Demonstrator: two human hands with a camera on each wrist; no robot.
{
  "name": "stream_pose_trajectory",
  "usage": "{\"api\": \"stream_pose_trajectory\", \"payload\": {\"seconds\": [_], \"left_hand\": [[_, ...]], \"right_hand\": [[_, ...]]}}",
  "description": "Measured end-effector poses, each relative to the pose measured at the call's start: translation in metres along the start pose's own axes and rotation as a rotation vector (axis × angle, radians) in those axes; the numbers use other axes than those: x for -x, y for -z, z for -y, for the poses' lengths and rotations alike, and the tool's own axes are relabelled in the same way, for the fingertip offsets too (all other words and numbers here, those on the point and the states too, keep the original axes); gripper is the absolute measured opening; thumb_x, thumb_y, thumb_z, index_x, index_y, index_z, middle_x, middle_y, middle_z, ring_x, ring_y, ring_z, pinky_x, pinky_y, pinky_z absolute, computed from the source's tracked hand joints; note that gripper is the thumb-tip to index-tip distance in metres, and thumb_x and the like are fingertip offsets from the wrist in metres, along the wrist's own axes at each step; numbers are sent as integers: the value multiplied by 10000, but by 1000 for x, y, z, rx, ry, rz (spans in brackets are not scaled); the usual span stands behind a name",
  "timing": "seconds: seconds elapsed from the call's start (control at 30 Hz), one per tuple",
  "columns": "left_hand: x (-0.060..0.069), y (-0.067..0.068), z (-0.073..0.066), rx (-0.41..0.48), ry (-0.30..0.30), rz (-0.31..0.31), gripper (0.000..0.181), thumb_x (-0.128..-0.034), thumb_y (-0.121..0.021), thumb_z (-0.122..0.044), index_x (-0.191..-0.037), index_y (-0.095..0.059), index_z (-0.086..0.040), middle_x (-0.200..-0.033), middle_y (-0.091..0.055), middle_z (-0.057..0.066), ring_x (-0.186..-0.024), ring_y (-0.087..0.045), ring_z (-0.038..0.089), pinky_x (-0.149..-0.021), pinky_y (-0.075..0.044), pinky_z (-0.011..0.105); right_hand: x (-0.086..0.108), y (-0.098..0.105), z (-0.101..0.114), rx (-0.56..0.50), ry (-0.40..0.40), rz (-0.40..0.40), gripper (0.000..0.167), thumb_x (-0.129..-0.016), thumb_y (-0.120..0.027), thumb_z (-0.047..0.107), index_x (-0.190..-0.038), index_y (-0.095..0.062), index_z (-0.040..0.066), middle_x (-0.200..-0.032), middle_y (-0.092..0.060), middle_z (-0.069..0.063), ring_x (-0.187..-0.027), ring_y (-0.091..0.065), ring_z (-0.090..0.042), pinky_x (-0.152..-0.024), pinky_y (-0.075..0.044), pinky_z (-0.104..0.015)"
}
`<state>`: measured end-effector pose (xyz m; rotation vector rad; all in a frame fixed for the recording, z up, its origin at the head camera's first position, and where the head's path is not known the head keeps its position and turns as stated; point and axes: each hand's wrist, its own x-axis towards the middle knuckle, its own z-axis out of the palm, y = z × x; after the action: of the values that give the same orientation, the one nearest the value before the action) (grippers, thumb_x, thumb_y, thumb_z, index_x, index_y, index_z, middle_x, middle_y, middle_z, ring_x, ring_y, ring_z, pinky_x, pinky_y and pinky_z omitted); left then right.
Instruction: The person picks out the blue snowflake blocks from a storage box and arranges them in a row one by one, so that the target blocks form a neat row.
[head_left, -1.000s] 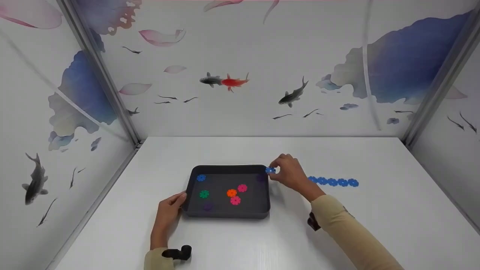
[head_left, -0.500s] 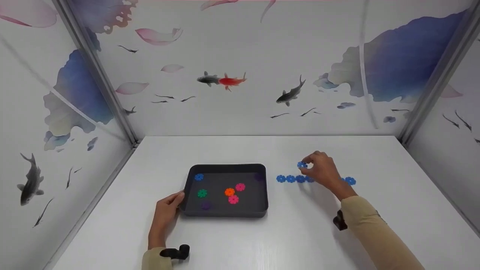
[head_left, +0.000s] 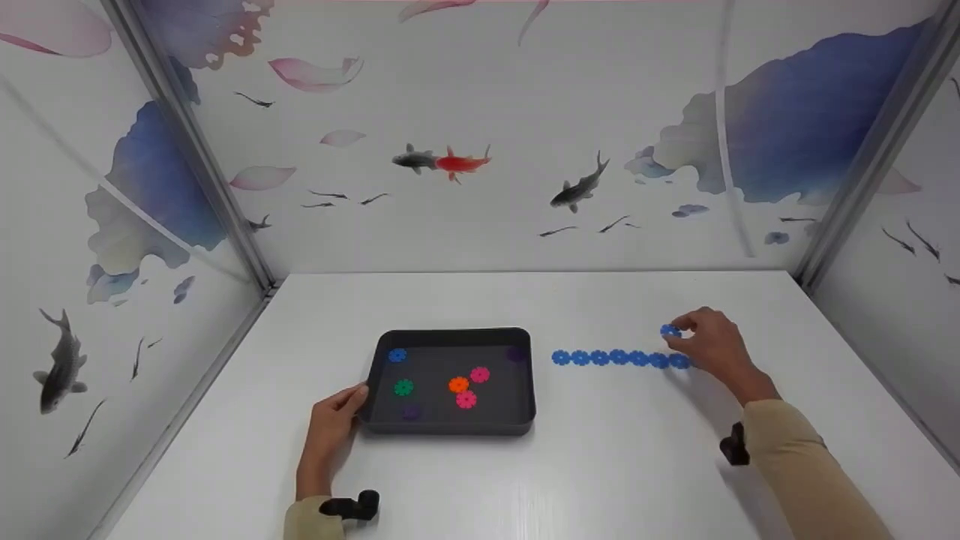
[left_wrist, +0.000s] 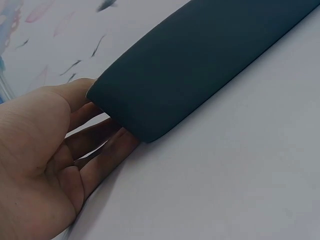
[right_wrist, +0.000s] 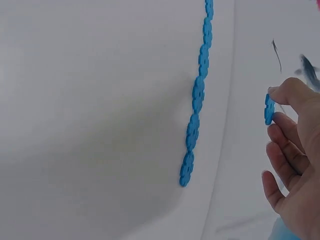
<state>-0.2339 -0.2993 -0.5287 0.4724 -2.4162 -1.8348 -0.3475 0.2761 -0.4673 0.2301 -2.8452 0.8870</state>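
My right hand (head_left: 718,346) pinches a blue snowflake disc (head_left: 670,331) between thumb and fingertips, raised above the table. Just below and left of it lies a row of blue snowflake discs (head_left: 599,358), several of them set edge to edge. In the right wrist view the pinched disc (right_wrist: 269,109) stands on edge, apart from the row (right_wrist: 198,95). My left hand (head_left: 331,431) grips the left side of a dark shallow tray (head_left: 450,429), thumb at the rim. From the left wrist view, the other fingers reach against the tray's outer wall (left_wrist: 165,75).
Inside the tray lie a blue disc (head_left: 397,355), a green disc (head_left: 403,387), an orange disc (head_left: 459,385), two pink discs (head_left: 480,374) and purple discs (head_left: 411,412) that are hard to make out. White printed panels (head_left: 480,225) stand behind and beside the table (head_left: 480,480).
My right hand has carried the blue disc from the tray's right rim rightward, to above the right end of the row. The left hand stays on the tray.
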Motion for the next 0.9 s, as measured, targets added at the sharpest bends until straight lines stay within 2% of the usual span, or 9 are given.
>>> {"api": "stream_pose_trajectory", "payload": {"seconds": [0.2, 0.33, 0.43, 0.67, 0.8, 0.9], "left_hand": [[0, 0, 0, -13, -3, -8, 547, -986, -625, -408, -1384, -592, -34, -1491, -520, 195, -1437, -437, 355, -1160, -411, 491], [-1, 1, 0, -21, 2, -15, 519, -997, -615, -383, -1382, -595, -36, -1488, -523, 194, -1430, -447, 357, -1156, -415, 494], [-1, 1, 0, -28, 11, -13, 520, -999, -610, -385, -1387, -590, -38, -1492, -517, 192, -1434, -440, 358, -1159, -410, 495], [0, 1, 0, -40, 5, -3, 559, -987, -618, -425, -1389, -589, -37, -1496, -514, 194, -1441, -429, 363, -1166, -402, 492], [0, 1, 1, -37, -7, -6, 561, -981, -622, -436, -1382, -597, -45, -1485, -530, 182, -1432, -446, 349, -1162, -409, 487], [0, 0, 0, -41, -17, -13, 553, -989, -612, -430, -1381, -597, -41, -1479, -534, 186, -1422, -458, 353, -1152, -420, 491]], "right_hand": [[8, 12, -24, 0, -64, -16, 320, -953, -639, 202, -1120, -673, -69, -1130, -626, -301, -1029, -580, -430, -900, -516, -576], [12, 18, -37, -27, -117, -5, 358, -976, -618, 218, -1174, -637, -79, -1169, -597, -321, -1048, -559, -444, -928, -515, -579], [14, 22, -49, -44, -159, 46, 447, -987, -622, 285, -1227, -598, -91, -1215, -570, -339, -1075, -545, -453, -928, -517, -562], [23, 33, -71, -25, -267, 244, 758, -925, -667, 511, -1324, -513, -115, -1315, -516, -376, -1133, -531, -482, -984, -497, -588], [27, 36, -80, -10, -262, 307, 747, -896, -718, 478, -1301, -535, -123, -1291, -544, -367, -1130, -536, -483, -971, -492, -587], [29, 35, -83, -17, -239, 309, 658, -903, -727, 409, -1266, -569, -116, -1266, -571, -358, -1125, -548, -481, -958, -501, -573]]}}
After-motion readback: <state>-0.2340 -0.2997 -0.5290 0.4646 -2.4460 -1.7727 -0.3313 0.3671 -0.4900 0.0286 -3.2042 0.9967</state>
